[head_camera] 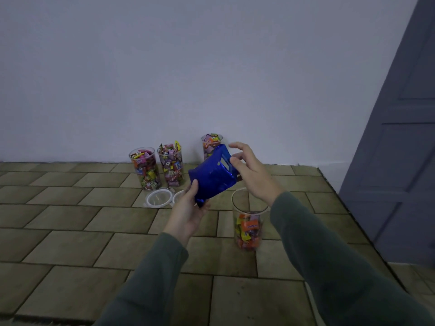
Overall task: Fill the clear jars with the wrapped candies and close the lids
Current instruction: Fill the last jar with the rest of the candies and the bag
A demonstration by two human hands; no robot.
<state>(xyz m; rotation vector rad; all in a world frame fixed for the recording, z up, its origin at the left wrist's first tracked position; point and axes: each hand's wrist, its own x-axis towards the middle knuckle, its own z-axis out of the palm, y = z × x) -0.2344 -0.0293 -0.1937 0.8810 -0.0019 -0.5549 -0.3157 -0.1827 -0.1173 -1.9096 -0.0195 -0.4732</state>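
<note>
A shiny blue bag hangs tilted in the air above the floor. My left hand grips its lower corner, thumb on the front. My right hand is at the bag's upper right edge, fingers partly spread; its thumb seems to pinch the opening. Below the bag's mouth stands an open clear jar, about half full of wrapped candies. Three full clear jars stand without lids along the wall. Two clear lids lie on the floor in front of them, the second partly hidden by my left hand.
The floor is a mat of tan brick-pattern tiles. A pale wall runs behind the jars. A grey-blue door stands at the right, close to the mat's edge.
</note>
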